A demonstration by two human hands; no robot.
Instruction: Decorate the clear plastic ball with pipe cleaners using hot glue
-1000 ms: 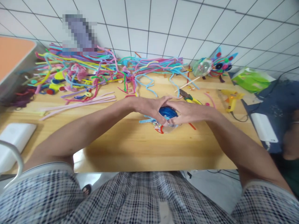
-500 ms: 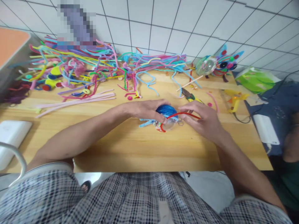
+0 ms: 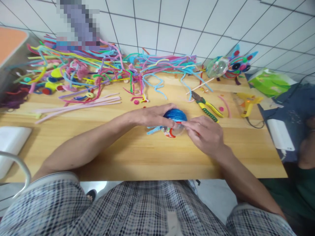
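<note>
A clear plastic ball (image 3: 180, 128), its far part wound with blue cord (image 3: 175, 114), rests on the wooden table near its middle. My left hand (image 3: 154, 115) is closed around its left side, the thumb pressing near a red pipe cleaner (image 3: 172, 132) on the front. Light blue pipe cleaner pieces (image 3: 154, 130) stick out to the left beneath that hand. At the ball's right side, my right hand (image 3: 204, 132) pinches the red pipe cleaner against the edge of the blue cord; its fingers cover most of the strand.
Pliers (image 3: 206, 106) with yellow-green handles lie beyond my right hand. A yellow glue gun (image 3: 249, 104) is farther right. Heaped pipe cleaners (image 3: 169, 65) line the wall, beside a decorated clear bottle (image 3: 219, 68). White devices (image 3: 280, 134) sit at the right edge and left.
My right hand has moved left and down onto the ball, laying the red pipe cleaner along it. The pliers are now more exposed. My left hand keeps its hold.
</note>
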